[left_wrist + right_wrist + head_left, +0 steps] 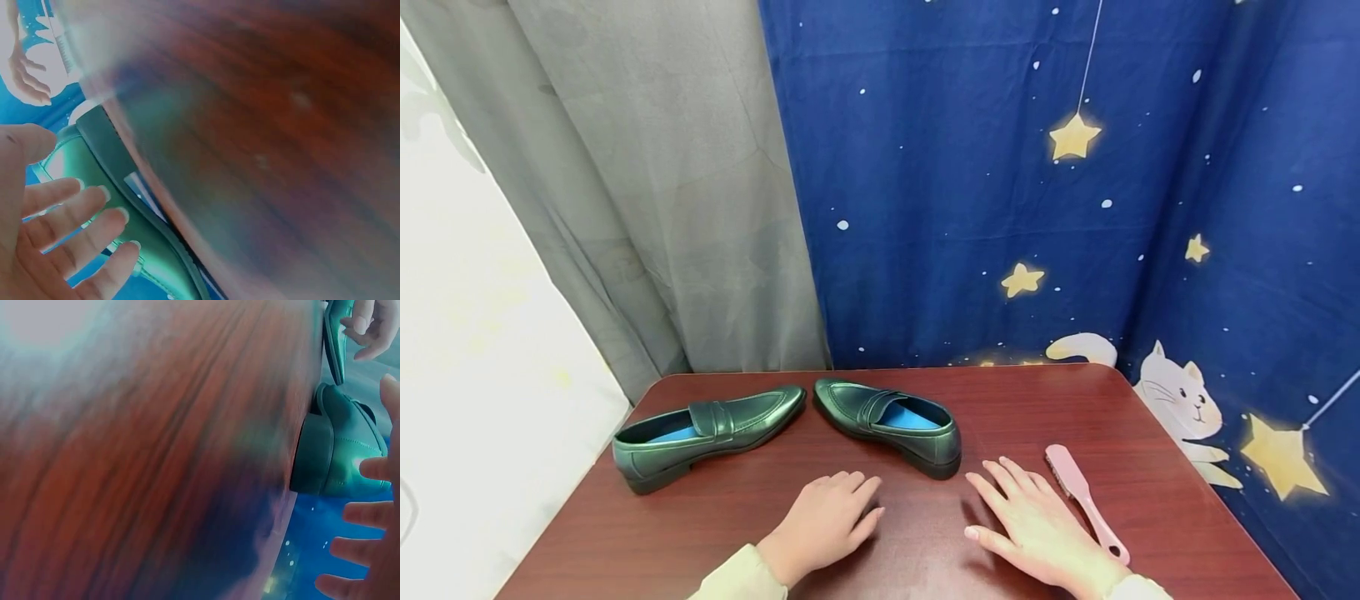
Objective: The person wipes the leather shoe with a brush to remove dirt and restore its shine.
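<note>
Plainly, the head view shows two shiny dark-green leather loafers (718, 429) and one pink long-handled brush (1078, 486) on one reddish-brown wood-grained table (1037, 400), the left hand (822, 518) and right hand (1037, 527) empty with fingers relaxed, while the left-wrist view has one loafer, the right-wrist two.

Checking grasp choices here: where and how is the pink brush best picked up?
Probably by its slim handle, with the right hand coming from above: the handle slants toward the person, while the bristled head lies at the far end.
</note>
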{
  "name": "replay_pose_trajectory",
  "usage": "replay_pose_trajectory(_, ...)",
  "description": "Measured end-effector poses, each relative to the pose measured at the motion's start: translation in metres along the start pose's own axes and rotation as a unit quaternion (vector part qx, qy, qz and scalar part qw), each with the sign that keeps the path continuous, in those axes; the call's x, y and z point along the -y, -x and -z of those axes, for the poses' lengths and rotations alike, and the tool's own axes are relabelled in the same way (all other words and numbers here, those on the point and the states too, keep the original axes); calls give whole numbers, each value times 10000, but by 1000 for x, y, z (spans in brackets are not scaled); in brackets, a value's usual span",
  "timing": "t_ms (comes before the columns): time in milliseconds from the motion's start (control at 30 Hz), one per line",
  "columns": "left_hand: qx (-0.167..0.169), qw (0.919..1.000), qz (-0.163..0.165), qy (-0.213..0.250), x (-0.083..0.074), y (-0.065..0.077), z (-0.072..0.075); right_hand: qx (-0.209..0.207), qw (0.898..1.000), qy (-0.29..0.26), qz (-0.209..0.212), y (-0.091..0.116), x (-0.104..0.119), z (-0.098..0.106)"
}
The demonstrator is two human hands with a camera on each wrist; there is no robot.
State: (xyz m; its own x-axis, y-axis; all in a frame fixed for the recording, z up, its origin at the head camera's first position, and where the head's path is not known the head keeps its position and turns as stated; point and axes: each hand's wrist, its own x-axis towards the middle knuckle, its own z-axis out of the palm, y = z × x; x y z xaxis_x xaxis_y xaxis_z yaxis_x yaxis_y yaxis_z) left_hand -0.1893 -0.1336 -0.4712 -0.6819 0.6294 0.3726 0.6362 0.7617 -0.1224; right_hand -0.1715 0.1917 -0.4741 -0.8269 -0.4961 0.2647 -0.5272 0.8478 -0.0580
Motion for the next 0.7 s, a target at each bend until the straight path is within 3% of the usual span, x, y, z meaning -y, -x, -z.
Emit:
replay_pose_trajectory(300, 76, 9999, -100, 94, -6, -18, 1, -339, 9984, 401, -186, 5, -11, 1)
replay_pose_trajectory(533, -147, 9996, -102, 197, -10, -30, -4, -516, 9973, 453, -260, 9, -24, 0)
replay_pose_trajectory(700, -277, 9994, -31, 194, -15, -39, -5, -883, 9931, 746, -217, 12, -32, 2)
